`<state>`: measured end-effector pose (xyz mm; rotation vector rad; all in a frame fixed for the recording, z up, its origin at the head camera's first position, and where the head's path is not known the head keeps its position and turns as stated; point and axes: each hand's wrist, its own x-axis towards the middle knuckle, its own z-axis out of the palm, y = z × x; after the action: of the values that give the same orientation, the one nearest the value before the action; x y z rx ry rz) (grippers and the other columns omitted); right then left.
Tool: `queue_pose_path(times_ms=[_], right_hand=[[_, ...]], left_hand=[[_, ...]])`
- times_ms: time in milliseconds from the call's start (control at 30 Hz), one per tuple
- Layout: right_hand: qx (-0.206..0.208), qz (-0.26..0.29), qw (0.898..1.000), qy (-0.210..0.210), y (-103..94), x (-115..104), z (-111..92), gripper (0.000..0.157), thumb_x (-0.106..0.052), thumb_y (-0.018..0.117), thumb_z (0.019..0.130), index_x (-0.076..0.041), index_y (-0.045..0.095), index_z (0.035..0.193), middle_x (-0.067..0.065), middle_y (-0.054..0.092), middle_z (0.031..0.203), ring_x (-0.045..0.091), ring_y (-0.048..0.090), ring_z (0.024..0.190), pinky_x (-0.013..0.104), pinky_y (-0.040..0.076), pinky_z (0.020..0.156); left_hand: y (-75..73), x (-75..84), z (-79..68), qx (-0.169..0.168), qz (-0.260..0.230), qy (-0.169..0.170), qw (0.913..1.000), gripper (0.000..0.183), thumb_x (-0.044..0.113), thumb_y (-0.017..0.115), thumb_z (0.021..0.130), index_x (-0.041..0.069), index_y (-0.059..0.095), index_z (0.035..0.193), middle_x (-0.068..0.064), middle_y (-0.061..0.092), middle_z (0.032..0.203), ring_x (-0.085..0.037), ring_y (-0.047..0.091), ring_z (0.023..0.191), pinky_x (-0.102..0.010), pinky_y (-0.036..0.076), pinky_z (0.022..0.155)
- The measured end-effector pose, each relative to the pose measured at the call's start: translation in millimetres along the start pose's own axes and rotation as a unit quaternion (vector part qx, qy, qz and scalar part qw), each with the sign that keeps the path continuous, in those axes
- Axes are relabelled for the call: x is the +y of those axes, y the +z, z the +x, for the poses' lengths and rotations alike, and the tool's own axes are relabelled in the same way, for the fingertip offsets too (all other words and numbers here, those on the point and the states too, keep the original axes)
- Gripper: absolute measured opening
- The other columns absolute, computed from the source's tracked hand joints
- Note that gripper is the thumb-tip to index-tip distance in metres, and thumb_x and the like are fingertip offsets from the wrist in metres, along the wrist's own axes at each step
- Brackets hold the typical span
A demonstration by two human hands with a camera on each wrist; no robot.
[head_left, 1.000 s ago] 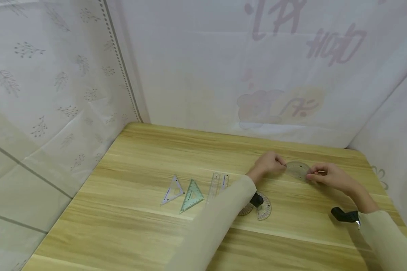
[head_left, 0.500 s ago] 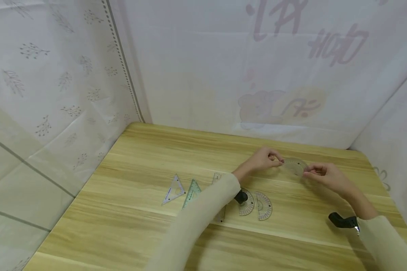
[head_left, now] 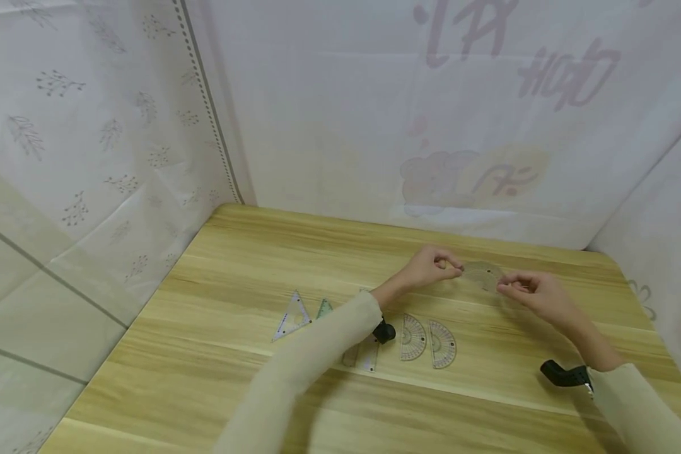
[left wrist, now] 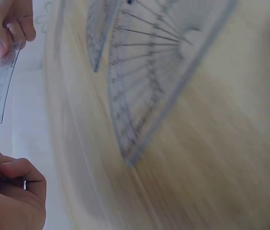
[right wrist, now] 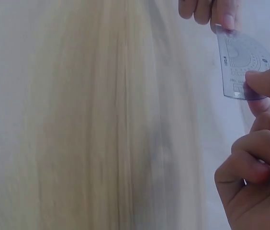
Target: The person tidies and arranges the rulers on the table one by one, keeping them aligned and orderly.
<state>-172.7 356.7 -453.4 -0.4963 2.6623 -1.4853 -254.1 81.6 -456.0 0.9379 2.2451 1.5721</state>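
A clear protractor is held up between both hands above the far right of the table. My left hand pinches its left end between thumb and finger. At its other end, my right hand pinches it too. The right wrist view shows the printed scale on the protractor, with a thumb over one corner. Two more protractors, one left and one right, lie side by side on the wood below the hands; in the left wrist view one protractor looms close.
A pale purple set square lies left of the left sleeve. That sleeve partly hides a green set square and clear rulers. A cloth hangs behind the wooden table.
Both hands have shifted left with the protractor. The left forearm has swung left, uncovering the two lying protractors and covering more of the green set square.
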Motion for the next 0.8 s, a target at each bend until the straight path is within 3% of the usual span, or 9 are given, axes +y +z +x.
queue_pose_path(times_ms=[167,367,800], right_hand=[[-0.003,-0.001,1.0,-0.013,9.7,-3.1,3.1,0.01,-0.008,0.069,0.099,0.0,0.072,0.101,-0.001,0.041,0.062,0.008,0.03,0.052,0.032,0.034,0.045],[-0.006,-0.003,1.0,-0.024,19.0,-9.0,3.8,0.007,-0.006,0.07,0.097,0.001,0.072,0.098,-0.003,0.036,0.06,0.007,0.031,0.052,0.03,0.033,0.046],[0.009,-0.013,0.999,-0.045,30.2,-9.1,1.9,0.005,0.001,0.072,0.094,-0.003,0.071,0.09,-0.006,0.033,0.058,0.005,0.033,0.053,0.027,0.039,0.052]], left_hand=[[-5.6,-3.2,-6.8,0.002,-0.021,-0.024,0.9995,0.009,0.01,0.074,0.095,0.004,0.078,0.1,0.006,0.034,0.056,-0.006,0.023,0.048,-0.021,0.028,0.051],[-8.5,-6.3,-12.3,0.0,-0.029,-0.029,0.9991,0.009,0.01,0.074,0.096,0.002,0.077,0.1,0.007,0.025,0.053,-0.006,0.022,0.049,-0.021,0.026,0.049],[-7.3,-2.0,-18.9,0.01,-0.014,-0.032,0.9993,0.009,0.009,0.073,0.095,0.002,0.076,0.1,0.006,0.029,0.051,-0.005,0.026,0.046,-0.02,0.03,0.05]])
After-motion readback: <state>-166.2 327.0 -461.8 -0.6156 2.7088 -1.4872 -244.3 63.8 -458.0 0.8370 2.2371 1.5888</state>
